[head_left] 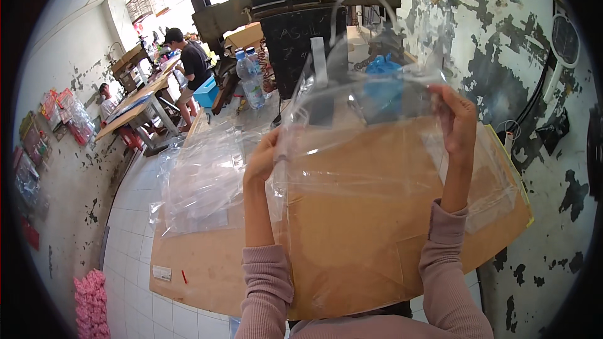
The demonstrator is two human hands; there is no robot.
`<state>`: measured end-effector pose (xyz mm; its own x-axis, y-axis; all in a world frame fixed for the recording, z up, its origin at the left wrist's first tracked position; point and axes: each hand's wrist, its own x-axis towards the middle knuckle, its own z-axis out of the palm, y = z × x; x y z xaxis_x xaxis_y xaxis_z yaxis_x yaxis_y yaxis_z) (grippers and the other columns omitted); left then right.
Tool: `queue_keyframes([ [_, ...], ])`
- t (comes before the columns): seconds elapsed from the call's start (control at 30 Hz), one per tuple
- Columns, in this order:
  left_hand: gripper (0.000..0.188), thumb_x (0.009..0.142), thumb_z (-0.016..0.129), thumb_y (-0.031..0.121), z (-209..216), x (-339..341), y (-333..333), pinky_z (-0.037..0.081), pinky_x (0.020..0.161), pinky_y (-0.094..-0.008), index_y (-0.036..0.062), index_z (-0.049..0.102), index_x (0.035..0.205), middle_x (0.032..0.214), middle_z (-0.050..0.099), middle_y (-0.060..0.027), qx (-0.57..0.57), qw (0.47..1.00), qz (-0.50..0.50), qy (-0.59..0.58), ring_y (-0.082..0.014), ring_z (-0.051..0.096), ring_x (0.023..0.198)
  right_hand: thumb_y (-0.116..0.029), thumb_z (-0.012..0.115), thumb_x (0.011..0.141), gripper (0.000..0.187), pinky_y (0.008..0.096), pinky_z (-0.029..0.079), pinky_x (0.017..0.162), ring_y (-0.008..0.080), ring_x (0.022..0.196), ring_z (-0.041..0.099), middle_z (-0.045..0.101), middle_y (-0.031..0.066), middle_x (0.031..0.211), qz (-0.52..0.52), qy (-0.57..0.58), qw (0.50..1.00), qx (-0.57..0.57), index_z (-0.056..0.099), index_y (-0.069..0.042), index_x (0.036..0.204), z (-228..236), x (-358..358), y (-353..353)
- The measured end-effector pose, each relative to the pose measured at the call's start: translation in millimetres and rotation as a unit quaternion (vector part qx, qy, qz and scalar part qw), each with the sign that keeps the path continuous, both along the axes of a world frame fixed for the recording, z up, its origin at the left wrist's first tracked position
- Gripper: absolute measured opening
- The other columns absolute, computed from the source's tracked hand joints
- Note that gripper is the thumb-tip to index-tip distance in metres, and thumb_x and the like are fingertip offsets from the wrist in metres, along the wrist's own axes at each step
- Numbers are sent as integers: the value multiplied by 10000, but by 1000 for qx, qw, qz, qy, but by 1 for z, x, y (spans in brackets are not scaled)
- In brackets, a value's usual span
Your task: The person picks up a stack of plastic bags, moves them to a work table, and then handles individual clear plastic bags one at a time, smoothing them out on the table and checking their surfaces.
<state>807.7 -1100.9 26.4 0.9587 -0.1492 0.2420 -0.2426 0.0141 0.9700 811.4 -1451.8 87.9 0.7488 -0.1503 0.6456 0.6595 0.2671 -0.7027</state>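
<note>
A clear plastic bag (358, 166) with a looped clear handle is stretched out in front of me above the tabletop. My left hand (264, 152) is closed on its left edge, the fingers partly hidden behind the film. At the upper right corner, my right hand (456, 115) pinches the bag's edge between thumb and fingers. Loose clear plastic bags or sheets (201, 172) lie in a pile left of my left hand. More clear plastic (499, 191) lies to the right of my right forearm. Brown board (352, 263) covers the table below.
Behind the bag stands a machine with a metal beam (232, 17) and a black panel (286, 44). Plastic bottles (252, 85) and a blue plastic bag (384, 64) are near it. A small red stick (184, 277) lies front left. Two people work at a far-left table (139, 103).
</note>
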Motion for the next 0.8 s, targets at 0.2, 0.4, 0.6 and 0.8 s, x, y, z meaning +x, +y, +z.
queue_keyframes([
  [0.2, 286, 794, 551, 121, -91, 10, 18, 438, 655, -259, 77, 473, 1066, 934, 553, -60, -221, 956, -39, 189, -137, 525, 785, -272, 446, 842, 185, 227, 349, 473, 73, 598, 418, 445, -26, 657, -57, 298, 907, -294, 527, -110, 805, -77, -2, -4],
  [0.4, 402, 776, 510, 85, -93, -110, -16, 431, 810, -292, 82, 401, 1163, 1061, 499, -92, -168, 953, -26, 252, -182, 500, 957, -329, 468, 833, 284, 307, 366, 417, 138, 588, 487, 480, 49, 707, 122, 479, 738, -460, 512, -55, 774, -108, -62, -48],
  [0.6, 386, 819, 458, 129, -101, -139, -52, 410, 660, -235, 67, 389, 1193, 1031, 506, -34, -140, 965, 7, 223, -106, 489, 851, -252, 584, 747, 240, 397, 415, 630, 315, 738, 500, 513, 149, 813, -320, 32, 696, -642, 566, -26, 825, -54, -65, 6],
  [0.8, 250, 857, 462, 197, -79, -159, -74, 386, 589, -183, 31, 534, 1029, 828, 544, 26, -45, 977, 34, 207, -50, 479, 698, -359, 470, 831, 357, 371, 416, 723, 296, 868, 507, 560, 125, 855, -18, -156, 686, -710, 588, -27, 889, -53, 9, 152],
])
